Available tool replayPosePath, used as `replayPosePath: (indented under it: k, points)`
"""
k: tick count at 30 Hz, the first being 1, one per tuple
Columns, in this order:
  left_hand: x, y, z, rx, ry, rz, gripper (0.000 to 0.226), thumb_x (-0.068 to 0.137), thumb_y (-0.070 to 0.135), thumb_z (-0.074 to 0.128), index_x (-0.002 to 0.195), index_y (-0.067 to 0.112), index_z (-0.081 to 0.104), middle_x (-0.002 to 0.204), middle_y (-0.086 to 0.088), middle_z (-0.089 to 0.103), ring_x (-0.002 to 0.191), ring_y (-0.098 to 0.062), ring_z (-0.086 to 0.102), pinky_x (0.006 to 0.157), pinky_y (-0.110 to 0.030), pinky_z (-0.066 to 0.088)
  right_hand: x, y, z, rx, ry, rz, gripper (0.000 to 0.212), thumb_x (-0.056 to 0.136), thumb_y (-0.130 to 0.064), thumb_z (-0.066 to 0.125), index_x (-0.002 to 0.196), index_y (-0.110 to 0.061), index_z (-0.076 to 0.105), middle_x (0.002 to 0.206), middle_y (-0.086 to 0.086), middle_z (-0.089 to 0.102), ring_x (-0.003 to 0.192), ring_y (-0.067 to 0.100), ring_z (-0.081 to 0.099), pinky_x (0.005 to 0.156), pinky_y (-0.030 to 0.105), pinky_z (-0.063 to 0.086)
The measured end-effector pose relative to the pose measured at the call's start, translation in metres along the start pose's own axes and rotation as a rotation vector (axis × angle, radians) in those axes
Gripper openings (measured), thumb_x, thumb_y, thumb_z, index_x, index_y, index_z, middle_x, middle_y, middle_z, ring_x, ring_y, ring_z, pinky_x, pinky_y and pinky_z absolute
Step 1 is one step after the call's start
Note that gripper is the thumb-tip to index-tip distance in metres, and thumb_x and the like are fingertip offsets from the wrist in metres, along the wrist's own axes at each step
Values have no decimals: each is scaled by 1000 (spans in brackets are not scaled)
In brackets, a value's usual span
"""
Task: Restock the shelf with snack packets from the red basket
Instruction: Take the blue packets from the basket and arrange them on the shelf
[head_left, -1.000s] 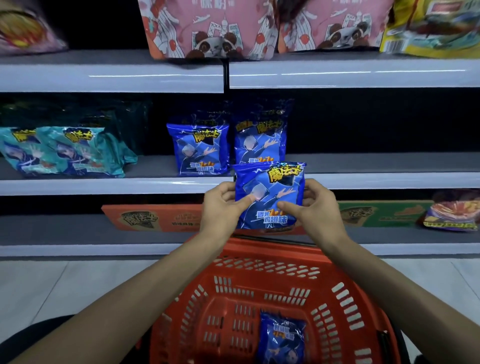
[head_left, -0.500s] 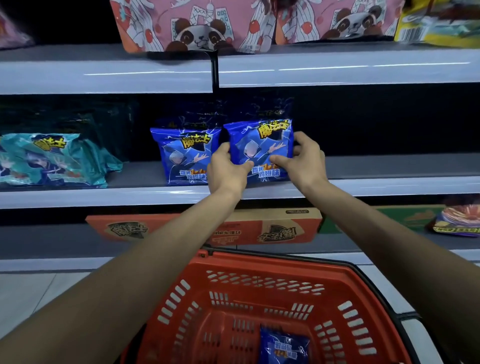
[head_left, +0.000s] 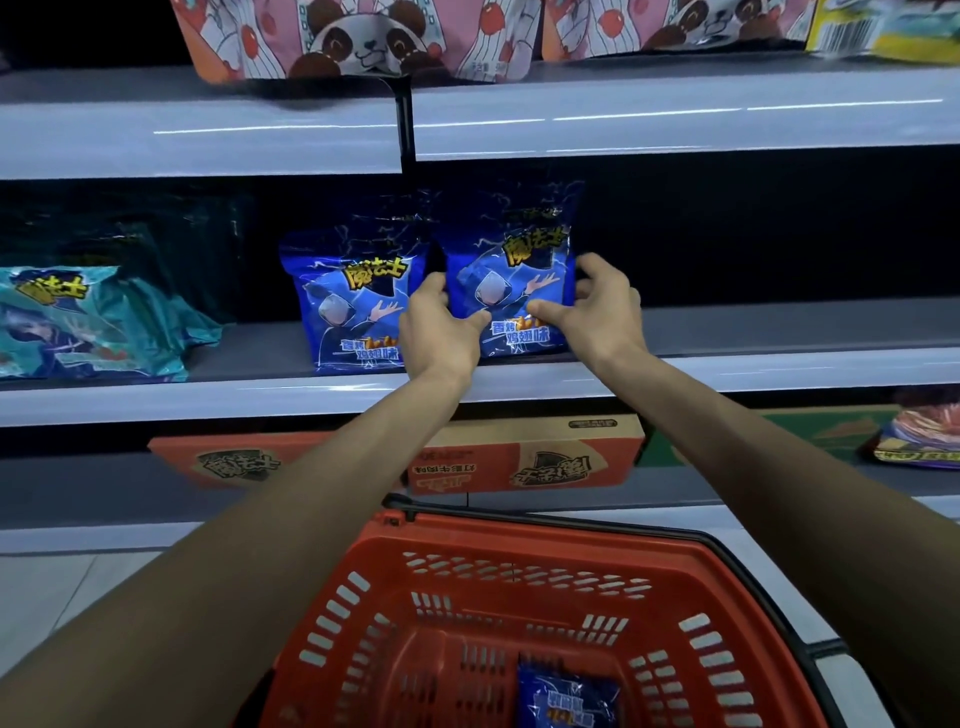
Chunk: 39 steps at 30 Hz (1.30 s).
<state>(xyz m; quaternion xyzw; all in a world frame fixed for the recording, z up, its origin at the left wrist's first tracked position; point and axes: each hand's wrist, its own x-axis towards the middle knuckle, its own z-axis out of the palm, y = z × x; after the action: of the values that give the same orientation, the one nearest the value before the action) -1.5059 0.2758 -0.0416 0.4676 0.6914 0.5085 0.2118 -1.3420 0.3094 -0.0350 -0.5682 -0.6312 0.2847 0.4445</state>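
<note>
Two hands (head_left: 439, 338) (head_left: 597, 317) grip blue 魔法士 packet (head_left: 511, 283).

A blue foil snack packet (head_left: 511, 280) with yellow lettering and white lightning streaks; red slotted plastic basket (head_left: 467, 545); pink panda-print pouch (head_left: 363, 47); teal foil packet (head_left: 88, 322)

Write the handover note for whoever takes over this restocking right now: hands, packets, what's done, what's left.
Hands: the left hand and right hand both grip the front blue packet by its sides, thumbs on its face.
Packets: it stands upright on the middle shelf, just right of a second blue packet.
Done: it looks set down, though not released.
Left: let go, then shelve the last packet visible in the red basket.
</note>
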Motion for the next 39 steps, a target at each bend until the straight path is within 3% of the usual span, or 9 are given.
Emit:
replayPosePath:
  k: [6,11,16,18,23,36,39]
  points:
    - [-3,-7,1,93,12,21,31,85,21,85,104,13,61,93,-6,72,87,-30,69,79,-51,61,-10,9,5,43,-25,-40,38,82,-18,87,112,-20,64,95,-4,78,85,13,76,79,44,64]
    - [-3,-3,1,133,7,7,31,85,22,85,101,13,59,88,-5,70,84,-31,68,77,-51,61,-8,7,4,24,-35,-30,37,82,-18,87,109,-19,63,90,-4,77,82,13,76,77,45,64]
    - [0,5,0,152,10,-5,37,84,17,86,88,12,50,72,0,51,72,-31,52,66,-46,53,-5,3,5,9,-15,-4,36,80,-16,89,107,-14,64,85,-4,76,80,12,74,78,41,63]
    - [-3,6,0,179,5,-6,36,85,18,85,90,11,51,73,-2,53,73,-31,52,62,-41,45,-7,4,5,-15,-20,-12,37,81,-18,89,108,-15,64,86,-5,75,80,11,74,78,41,63]
    - [-11,8,-1,219,1,-13,31,89,21,82,102,6,58,91,-15,68,86,-38,65,67,-46,53,-13,6,4,-73,-31,9,37,81,-23,89,106,-14,64,89,-3,75,83,16,72,79,42,61]
    - [-15,40,-9,63,14,-82,25,86,24,85,101,10,70,92,-7,75,87,-32,69,71,-43,56,-15,-10,1,-39,52,96,41,81,-34,87,108,-15,64,98,-2,75,89,18,71,79,37,59]
    - [-23,44,-11,48,15,-105,38,86,24,85,117,9,69,105,-7,75,99,-31,70,84,-46,59,-16,-16,0,-49,63,104,46,79,-36,88,109,-13,62,99,-1,74,90,19,70,73,31,51]
